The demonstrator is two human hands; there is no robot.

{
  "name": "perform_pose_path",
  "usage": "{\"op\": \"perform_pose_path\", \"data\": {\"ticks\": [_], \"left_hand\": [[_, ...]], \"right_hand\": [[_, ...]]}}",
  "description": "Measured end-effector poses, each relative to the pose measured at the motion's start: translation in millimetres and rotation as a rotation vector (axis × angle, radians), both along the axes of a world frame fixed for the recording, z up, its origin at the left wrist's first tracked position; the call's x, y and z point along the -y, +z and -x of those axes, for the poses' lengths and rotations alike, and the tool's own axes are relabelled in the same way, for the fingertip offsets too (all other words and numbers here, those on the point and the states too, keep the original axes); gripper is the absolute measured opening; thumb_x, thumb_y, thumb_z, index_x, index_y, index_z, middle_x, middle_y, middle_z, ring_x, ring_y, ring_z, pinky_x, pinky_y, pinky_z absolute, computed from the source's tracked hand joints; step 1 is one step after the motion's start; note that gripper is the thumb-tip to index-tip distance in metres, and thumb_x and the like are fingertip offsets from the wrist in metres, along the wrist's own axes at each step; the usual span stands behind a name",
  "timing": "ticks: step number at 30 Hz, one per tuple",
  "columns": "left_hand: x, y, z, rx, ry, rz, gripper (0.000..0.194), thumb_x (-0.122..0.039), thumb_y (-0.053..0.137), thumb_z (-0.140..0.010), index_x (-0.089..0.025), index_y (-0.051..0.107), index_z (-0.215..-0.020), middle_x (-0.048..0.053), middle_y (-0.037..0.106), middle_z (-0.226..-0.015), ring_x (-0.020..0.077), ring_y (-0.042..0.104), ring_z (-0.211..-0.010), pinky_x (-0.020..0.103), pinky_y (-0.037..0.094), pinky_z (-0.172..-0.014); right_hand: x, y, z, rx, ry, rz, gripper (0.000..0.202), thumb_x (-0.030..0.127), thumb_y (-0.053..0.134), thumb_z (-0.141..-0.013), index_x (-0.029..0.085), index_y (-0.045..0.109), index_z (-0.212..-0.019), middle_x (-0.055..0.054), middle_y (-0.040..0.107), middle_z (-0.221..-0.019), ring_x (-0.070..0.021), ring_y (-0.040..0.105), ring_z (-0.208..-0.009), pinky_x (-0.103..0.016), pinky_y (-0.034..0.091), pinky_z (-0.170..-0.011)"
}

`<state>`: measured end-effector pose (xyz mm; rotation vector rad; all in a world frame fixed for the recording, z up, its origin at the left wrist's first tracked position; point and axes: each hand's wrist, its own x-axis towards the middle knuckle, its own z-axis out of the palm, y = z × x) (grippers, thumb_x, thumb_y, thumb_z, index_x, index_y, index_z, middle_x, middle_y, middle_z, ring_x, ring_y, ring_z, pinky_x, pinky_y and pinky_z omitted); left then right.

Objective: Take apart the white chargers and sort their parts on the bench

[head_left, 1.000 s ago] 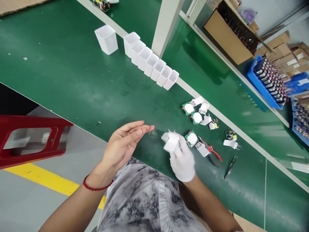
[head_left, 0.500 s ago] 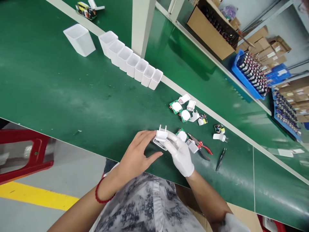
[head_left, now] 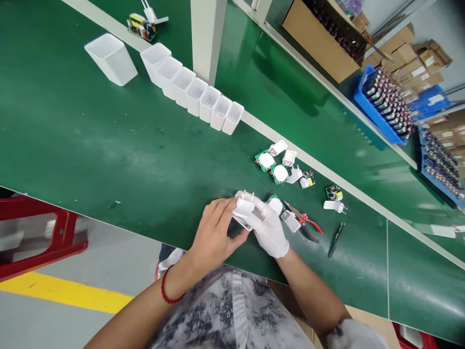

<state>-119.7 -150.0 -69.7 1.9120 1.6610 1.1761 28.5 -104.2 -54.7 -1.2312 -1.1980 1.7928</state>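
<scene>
A white power adapter (head_left: 244, 207) with two plug pins is between my hands, close to the table's front edge. Its plug cap sits at an angle over the housing, leaving a dark gap. My bare left hand (head_left: 215, 231) closes on its left side, fingers on the cap and thumb at the lower rim. My right hand (head_left: 271, 231), in a white glove, grips the other side. Just right of the glove lie a circuit board with a white disc (head_left: 275, 204), a white plug cap (head_left: 290, 221) and red-and-black pliers (head_left: 303, 220). The adapter's inside is mostly hidden.
Several white open housings (head_left: 196, 92) stand in a row along the pale strip, one larger housing (head_left: 112, 58) apart at left. More boards (head_left: 279, 173) lie ahead; black tweezers (head_left: 336, 239) are at right. A post (head_left: 206, 39) rises at the back. Blue trays (head_left: 385, 106) sit beyond.
My left hand has shifted right, its thumb now against the adapter's lower rim instead of held away. The adapter has tilted slightly. The whole view has turned a little.
</scene>
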Motion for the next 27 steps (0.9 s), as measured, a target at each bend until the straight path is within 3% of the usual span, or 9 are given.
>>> {"op": "perform_pose_path", "data": {"ticks": [3,6,9,11,13,16,20,27], "left_hand": [[-0.5,0.7,0.1,-0.009,0.002,0.043,0.042,-0.02,0.064,-0.082,-0.018,0.05,-0.122,0.013,0.065,-0.115,0.0291,0.061,-0.105,0.043,0.05,-0.089],[-2.8,4.4,-3.2,-0.04,-0.023,0.057,0.041,-0.024,0.064,-0.084,-0.017,0.05,-0.123,0.015,0.064,-0.114,0.0305,0.06,-0.104,0.044,0.05,-0.087],[-7.9,17.0,-8.4,-0.096,-0.087,0.006,0.051,-0.027,0.063,-0.087,-0.015,0.045,-0.133,0.016,0.064,-0.111,0.0322,0.06,-0.102,0.046,0.05,-0.084],[-11.4,30.3,-11.3,-0.051,-0.159,-0.034,0.07,-0.035,0.066,-0.087,-0.017,0.032,-0.146,0.017,0.063,-0.116,0.0325,0.06,-0.105,0.047,0.051,-0.086],[-13.6,43.1,-13.4,0.047,-0.228,-0.021,0.091,-0.046,0.07,-0.083,-0.021,0.018,-0.153,0.018,0.059,-0.127,0.0326,0.059,-0.112,0.046,0.052,-0.091],[-14.8,51.0,-17.0,0.12,-0.243,0.057,0.085,-0.046,0.069,-0.083,-0.027,0.024,-0.152,0.015,0.055,-0.137,0.031,0.06,-0.118,0.04,0.057,-0.089],[-17.8,39.1,-25.8,0.117,-0.211,0.117,0.053,-0.036,0.064,-0.089,-0.028,0.046,-0.138,0.012,0.061,-0.128,0.0261,0.067,-0.106,0.03,0.062,-0.073],[-25.3,8.0,-33.8,0.004,-0.274,0.083,0.033,-0.03,0.06,-0.091,-0.024,0.058,-0.124,0.01,0.068,-0.112,0.0245,0.069,-0.1,0.035,0.062,-0.081]], "right_hand": [[3.6,3.9,-11.6,-0.042,-0.016,-0.062,0.043,0.043,0.06,-0.092,0.025,0.059,-0.131,-0.008,0.062,-0.134,-0.0254,0.061,-0.12,-0.048,0.046,-0.107],[7.9,15.3,-18.1,0.218,0.106,-0.335,0.048,0.039,0.062,-0.09,0.024,0.056,-0.134,-0.01,0.062,-0.132,-0.026,0.061,-0.118,-0.047,0.047,-0.106],[6.0,28.0,-21.5,0.46,0.196,-0.474,0.041,0.036,0.066,-0.085,0.021,0.063,-0.124,-0.008,0.071,-0.106,-0.0259,0.065,-0.103,-0.044,0.052,-0.096],[-0.3,35.4,-27.1,0.374,0.039,-0.378,0.034,0.04,0.061,-0.089,0.021,0.066,-0.116,-0.007,0.071,-0.095,-0.0239,0.067,-0.092,-0.04,0.056,-0.086],[-9.2,42.3,-37.2,0.141,-0.138,-0.168,0.039,0.049,0.054,-0.092,0.02,0.066,-0.113,-0.007,0.071,-0.092,-0.0218,0.067,-0.08,-0.036,0.058,-0.07],[-23.1,52.2,-56.8,-0.168,-0.217,0.121,0.046,0.057,0.047,-0.091,0.018,0.067,-0.107,-0.006,0.068,-0.079,-0.0181,0.063,-0.061,-0.03,0.054,-0.052],[-35.2,60.8,-76.3,-0.306,-0.26,0.161,0.038,0.052,0.051,-0.091,0.019,0.066,-0.103,-0.004,0.066,-0.079,-0.0142,0.058,-0.057,-0.026,0.052,-0.05],[-48.8,54.2,-93.8,-0.41,-0.395,0.281,0.036,0.05,0.061,-0.088,0.017,0.064,-0.101,-0.005,0.07,-0.082,-0.0151,0.064,-0.061,-0.027,0.057,-0.055]]}}
